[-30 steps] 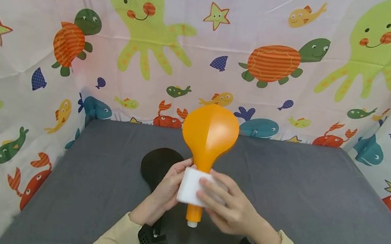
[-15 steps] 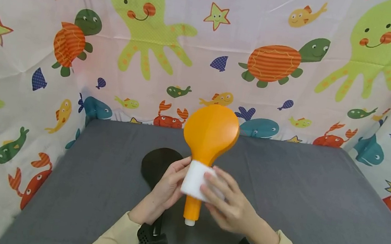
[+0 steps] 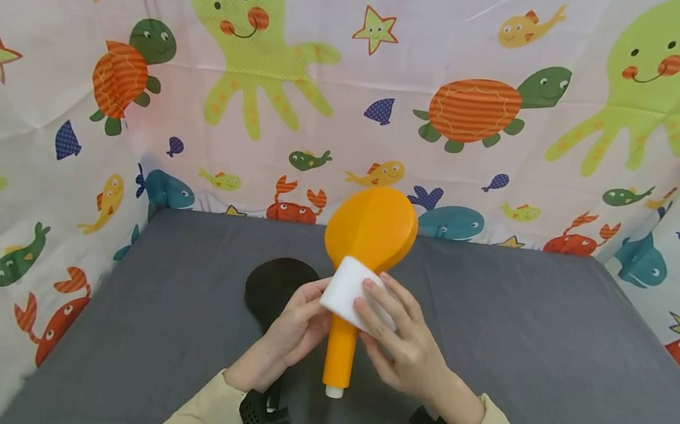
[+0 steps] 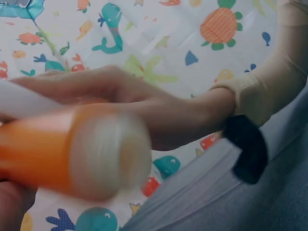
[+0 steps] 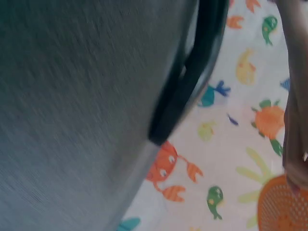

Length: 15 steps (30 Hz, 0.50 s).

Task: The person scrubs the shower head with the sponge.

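Observation:
An orange shower head stands upright in the air, head up, its white-tipped handle pointing down. The right wrist view shows its perforated face; the left wrist view has its blurred handle up close. My left hand holds it around the neck, fingers partly hidden behind a white block. My right hand grips that white block, which looks like a sponge, and presses it, tilted, across the front of the neck just below the head.
A black round-headed thing with a long handle lies on the grey table, partly behind my left hand. A sea-animal printed cloth hangs around the back and sides. Black straps sit at both wrists.
The white sponge has moved up the handle to just below the head and tilted. My right hand has risen with it. The shower head has turned slightly; my left hand has barely moved.

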### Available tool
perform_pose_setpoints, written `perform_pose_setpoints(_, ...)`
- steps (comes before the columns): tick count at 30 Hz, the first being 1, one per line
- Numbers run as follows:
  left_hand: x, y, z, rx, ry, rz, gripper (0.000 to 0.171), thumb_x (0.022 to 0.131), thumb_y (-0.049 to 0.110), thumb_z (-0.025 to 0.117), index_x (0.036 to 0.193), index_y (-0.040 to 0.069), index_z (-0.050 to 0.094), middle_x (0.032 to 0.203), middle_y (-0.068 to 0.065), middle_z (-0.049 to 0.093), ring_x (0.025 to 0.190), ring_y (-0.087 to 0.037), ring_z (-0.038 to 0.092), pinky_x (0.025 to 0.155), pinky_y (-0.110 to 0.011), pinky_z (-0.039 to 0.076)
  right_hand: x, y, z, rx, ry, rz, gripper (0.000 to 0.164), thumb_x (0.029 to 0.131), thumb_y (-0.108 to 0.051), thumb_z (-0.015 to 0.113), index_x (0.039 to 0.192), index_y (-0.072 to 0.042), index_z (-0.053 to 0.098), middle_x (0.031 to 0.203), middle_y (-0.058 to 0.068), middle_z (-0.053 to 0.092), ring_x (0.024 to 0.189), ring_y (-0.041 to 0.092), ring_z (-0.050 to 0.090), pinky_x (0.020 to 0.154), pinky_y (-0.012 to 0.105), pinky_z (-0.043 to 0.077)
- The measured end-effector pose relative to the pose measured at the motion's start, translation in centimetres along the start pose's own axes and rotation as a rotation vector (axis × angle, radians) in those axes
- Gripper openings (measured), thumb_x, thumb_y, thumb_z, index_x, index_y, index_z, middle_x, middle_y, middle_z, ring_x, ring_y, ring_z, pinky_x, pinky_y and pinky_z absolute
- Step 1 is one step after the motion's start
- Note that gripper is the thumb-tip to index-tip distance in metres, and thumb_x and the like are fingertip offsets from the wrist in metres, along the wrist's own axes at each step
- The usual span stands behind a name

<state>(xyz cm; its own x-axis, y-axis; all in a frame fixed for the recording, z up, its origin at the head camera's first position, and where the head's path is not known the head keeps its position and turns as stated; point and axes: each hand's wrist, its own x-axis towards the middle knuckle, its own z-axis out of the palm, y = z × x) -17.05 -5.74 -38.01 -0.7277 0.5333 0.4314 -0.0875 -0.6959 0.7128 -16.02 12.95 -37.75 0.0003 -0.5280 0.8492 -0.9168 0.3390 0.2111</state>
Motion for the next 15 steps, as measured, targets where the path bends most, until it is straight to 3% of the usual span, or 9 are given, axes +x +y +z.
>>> perform_pose_setpoints(5,0.0,0.1,-0.1,0.007,-0.018,-0.002,0.033,0.099,0.002,0.027,0.125,0.002,0.048,0.11,-0.008,0.057,0.097,-0.018,0.057,0.09,-0.029,0.046,-1.4,-1.5,-0.2,0.062,-0.201,-0.255,0.035,0.092,-0.017,0.051,0.123,-0.002,0.058,0.121,0.017,0.057,0.112,0.04,0.049,0.094,0.045,0.041)
perform_pose_setpoints(8,0.1,0.2,-0.1,-0.001,0.004,-0.017,0.036,0.1,0.003,0.023,0.128,0.004,0.046,0.112,-0.008,0.056,0.099,-0.019,0.054,0.093,-0.031,0.043,-1.9,-1.5,-0.2,0.073,-0.248,-0.299,0.038,0.092,-0.019,0.051,0.126,-0.004,0.056,0.122,0.013,0.057,0.114,0.038,0.049,0.096,0.044,0.039)
perform_pose_setpoints(11,0.0,0.2,0.1,0.035,0.053,-0.019,0.03,0.101,0.011,0.028,0.124,0.006,0.046,0.106,-0.005,0.056,0.092,-0.015,0.056,0.085,-0.027,0.047,-1.7,-0.9,0.1,0.053,-0.166,-0.224,0.035,0.092,-0.018,0.053,0.123,-0.002,0.058,0.122,0.018,0.056,0.113,0.041,0.048,0.098,0.045,0.038)
perform_pose_setpoints(15,0.0,0.1,0.5,0.073,0.141,-0.026,0.024,0.101,0.013,0.035,0.122,0.006,0.045,0.107,-0.003,0.054,0.091,-0.013,0.054,0.083,-0.024,0.047,-1.2,-0.6,0.7,0.082,-0.014,0.046,0.037,0.094,-0.019,0.055,0.124,0.002,0.056,0.127,0.026,0.048,0.117,0.043,0.042,0.102,0.042,0.035)
